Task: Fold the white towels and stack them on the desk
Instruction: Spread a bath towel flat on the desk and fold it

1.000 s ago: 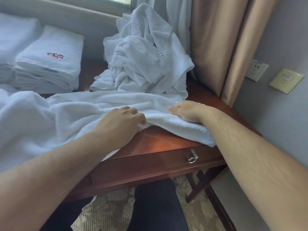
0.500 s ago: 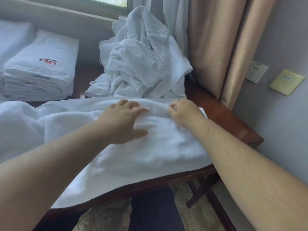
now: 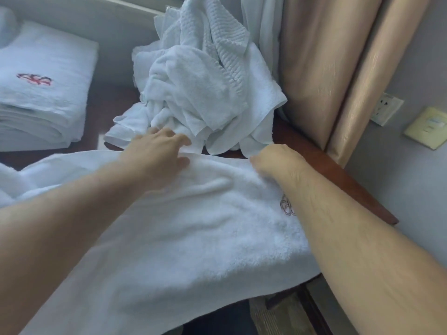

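A large white towel (image 3: 193, 238) lies spread over the front of the dark wooden desk (image 3: 338, 180), with a small embroidered logo near my right wrist. My left hand (image 3: 157, 160) rests on its far edge with the fingers spread and fairly straight. My right hand (image 3: 275, 160) has its fingers curled round the same far edge, further right. Just behind both hands sits a crumpled pile of white towels (image 3: 198, 93). A stack of folded towels (image 3: 43, 97) with a red logo stands at the back left.
Beige curtains (image 3: 326, 68) hang at the desk's right back corner. On the grey wall to the right are a wall socket (image 3: 387, 108) and a switch plate (image 3: 428, 128). The towel's near edge hangs over the desk front, above patterned carpet.
Both hands carried the towel's near edge away from me across the desk, doubling the towel over. My left hand went from gripping to lying flat with spread fingers.
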Demonstrator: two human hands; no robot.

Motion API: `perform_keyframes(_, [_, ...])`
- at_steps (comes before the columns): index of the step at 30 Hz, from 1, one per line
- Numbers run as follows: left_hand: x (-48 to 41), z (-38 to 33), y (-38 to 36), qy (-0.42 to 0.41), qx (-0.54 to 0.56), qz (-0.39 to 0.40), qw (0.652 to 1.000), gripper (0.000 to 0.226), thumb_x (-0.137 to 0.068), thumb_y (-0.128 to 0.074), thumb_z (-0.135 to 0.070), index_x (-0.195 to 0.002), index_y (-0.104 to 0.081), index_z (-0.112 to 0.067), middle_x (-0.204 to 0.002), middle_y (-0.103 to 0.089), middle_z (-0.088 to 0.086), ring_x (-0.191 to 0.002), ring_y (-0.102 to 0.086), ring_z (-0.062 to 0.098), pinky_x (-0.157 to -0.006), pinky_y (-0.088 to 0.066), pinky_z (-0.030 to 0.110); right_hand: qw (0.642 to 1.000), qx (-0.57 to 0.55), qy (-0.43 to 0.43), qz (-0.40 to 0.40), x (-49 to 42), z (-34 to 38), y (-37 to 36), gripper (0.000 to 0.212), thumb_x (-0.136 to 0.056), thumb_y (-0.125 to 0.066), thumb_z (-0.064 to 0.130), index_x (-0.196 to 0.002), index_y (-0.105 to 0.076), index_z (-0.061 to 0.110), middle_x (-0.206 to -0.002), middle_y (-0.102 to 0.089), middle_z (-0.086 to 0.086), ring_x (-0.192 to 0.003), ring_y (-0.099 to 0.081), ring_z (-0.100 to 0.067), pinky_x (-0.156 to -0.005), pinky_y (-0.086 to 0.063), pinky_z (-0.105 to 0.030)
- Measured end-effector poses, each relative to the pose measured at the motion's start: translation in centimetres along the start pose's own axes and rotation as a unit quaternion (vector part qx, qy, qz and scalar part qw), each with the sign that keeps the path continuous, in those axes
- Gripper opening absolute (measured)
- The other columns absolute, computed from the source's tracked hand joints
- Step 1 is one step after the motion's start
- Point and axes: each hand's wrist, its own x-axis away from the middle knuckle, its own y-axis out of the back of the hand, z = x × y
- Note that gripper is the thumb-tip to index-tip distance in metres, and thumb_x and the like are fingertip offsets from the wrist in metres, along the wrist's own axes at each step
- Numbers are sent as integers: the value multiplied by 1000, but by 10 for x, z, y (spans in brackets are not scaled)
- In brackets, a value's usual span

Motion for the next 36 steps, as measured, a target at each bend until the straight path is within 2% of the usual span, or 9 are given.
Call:
perform_keyframes(2, [-2,8,-9,32,29,36,998,53,-96,-49,-55,-146,-44,-36,-151,-45,-2,-140,-34,24,-110,-32,45,995,65,44,58,-7,2,8,59,-105,-40,52,-133,-60,4,-132,-60,-13,-117,-58,-31,-95,-47,-36])
perform_keyframes(6, [5,10,-20,17,48,24,998,61,-91,-38,-63,-146,-40,-39,-150,-44,-5,-142,-31,21,-109,-30,43,989,-7,76,126,-13,-2,12,51,-105,-47,43,-105,-70,-3,-75,-64,-9,-56,-51,-22,-52,-40,-27])
perform_keyframes(9, [5,7,-17,8,29,1,1000,66,-91,-43,-66,-150,-32,-38,-150,-45,-4,-140,-36,22,-108,-30,43,988,-144,49,-24,-22,-7,14,29,-104,-51,28,-105,-66,4,-78,-66,-1,-63,-61,-21,-58,-50,-30])
perform_keyframes(13, [6,10,-11,28,-4,-45,999,67,-91,-54,-56,-148,-31,-31,-142,-51,2,-128,-47,30,-103,-33,43,831,-378,47,-406,-12,-20,10,10,-97,-54,23,-88,-57,20,-73,-60,11,-70,-55,-7,-61,-36,-21])
perform_keyframes(20, [11,5,-13,-53,-25,-146,988,30,-84,-69,-30,-114,-64,-27,-98,-65,0,-99,-61,30,-80,-41,39,698,-655,-147,-250,-3,-19,-52,35,-75,-65,43,-92,-74,14,-76,-72,11,-72,-65,-8,-58,-46,-26])
perform_keyframes(24, [17,3,-16,-119,-22,-178,977,15,-83,-71,-22,-97,-72,-22,-79,-64,1,-79,-64,33,-70,-40,38,736,-625,-174,-193,-21,-28,-49,52,-70,-79,18,-111,-49,10,-99,-60,-1,-77,-64,-14,-54,-52,-27])
perform_keyframes(29, [24,1,-15,-156,-51,-177,970,20,-76,-79,-26,-79,-65,-13,-65,-56,2,-65,-59,32,-66,-41,37,732,-650,-191,-67,-43,-47,-34,25,-89,-60,0,-102,-76,15,-103,-68,-13,-72,-72,-29,-51,-59,-35])
perform_keyframes(33, [25,-2,-13,-147,-59,-172,972,23,-76,-80,-25,-73,-62,-12,-62,-53,3,-61,-59,32,-65,-38,35,930,-293,-156,-155,-49,-45,-24,38,-83,-73,27,-114,-59,9,-106,-68,-11,-87,-72,-31,-61,-52,-35])
perform_keyframes(36, [26,-4,-12,-144,-68,-169,973,23,-77,-78,-25,-70,-60,-12,-60,-52,4,-60,-58,32,-63,-39,35,956,-202,-136,-162,-50,-39,-10,28,-89,-60,27,-112,-69,15,-114,-68,-8,-104,-67,-32,-73,-48,-35])
